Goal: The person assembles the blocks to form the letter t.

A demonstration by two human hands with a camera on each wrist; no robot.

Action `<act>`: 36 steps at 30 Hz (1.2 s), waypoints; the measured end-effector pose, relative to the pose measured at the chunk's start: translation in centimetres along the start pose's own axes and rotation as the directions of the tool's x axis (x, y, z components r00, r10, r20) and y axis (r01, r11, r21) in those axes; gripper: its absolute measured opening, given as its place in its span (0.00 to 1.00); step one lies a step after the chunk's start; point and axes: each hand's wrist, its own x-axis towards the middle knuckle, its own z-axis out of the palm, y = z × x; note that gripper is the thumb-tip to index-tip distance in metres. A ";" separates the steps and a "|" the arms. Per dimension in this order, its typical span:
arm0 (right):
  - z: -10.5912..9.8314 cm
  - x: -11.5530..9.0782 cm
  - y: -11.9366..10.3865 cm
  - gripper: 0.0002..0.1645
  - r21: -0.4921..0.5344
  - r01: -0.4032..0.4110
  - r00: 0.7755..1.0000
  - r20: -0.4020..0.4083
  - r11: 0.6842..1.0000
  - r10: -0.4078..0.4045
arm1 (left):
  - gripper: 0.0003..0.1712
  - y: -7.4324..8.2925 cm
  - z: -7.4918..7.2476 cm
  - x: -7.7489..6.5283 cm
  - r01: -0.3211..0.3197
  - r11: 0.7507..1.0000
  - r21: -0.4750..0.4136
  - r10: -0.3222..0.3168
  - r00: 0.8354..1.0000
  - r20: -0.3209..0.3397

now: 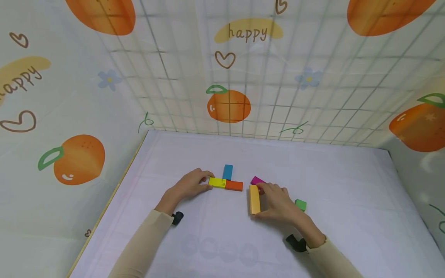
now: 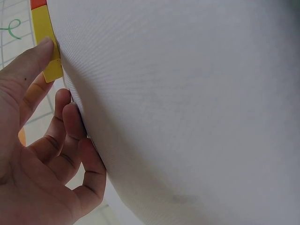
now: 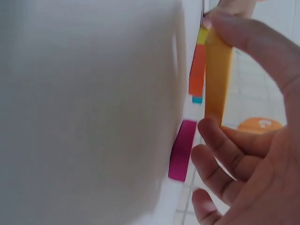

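Observation:
In the head view my left hand [image 1: 192, 184] pinches the near end of a yellow block [image 1: 217, 183] between thumb and finger. An orange-red block [image 1: 234, 186] continues the line to its right, and a blue block [image 1: 228, 172] stretches back from where the two meet. My right hand [image 1: 279, 204] grips a light orange block [image 1: 255, 199] by its two ends, thumb at one and fingers at the other. In the right wrist view that block [image 3: 218, 79] is raised off the table. Behind my right fingers lies a magenta block [image 1: 257, 180], partly covered by them.
A green block [image 1: 300, 205] lies just right of my right hand. The white table [image 1: 333, 170] ends at a patterned cloth backdrop [image 1: 174, 85], with another cloth side [image 1: 28, 200] along the left edge.

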 end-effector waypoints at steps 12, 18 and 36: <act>1.2 1.4 -2.8 0.60 -0.022 -0.031 0.999 -0.008 0.999 0.031 | 0.24 0.0 0.1 0.0 0.010 1.000 0.009 -0.010 1.000 0.001; 1.4 2.1 -4.1 0.61 -0.028 -0.031 0.999 0.009 0.999 0.031 | 0.24 -0.1 0.2 0.1 0.027 1.000 0.015 -0.027 1.000 0.007; 3.4 3.6 -7.0 0.58 -0.123 0.062 0.998 0.032 0.991 -0.058 | 0.23 -0.1 0.0 0.2 0.008 1.000 0.023 -0.008 1.000 0.010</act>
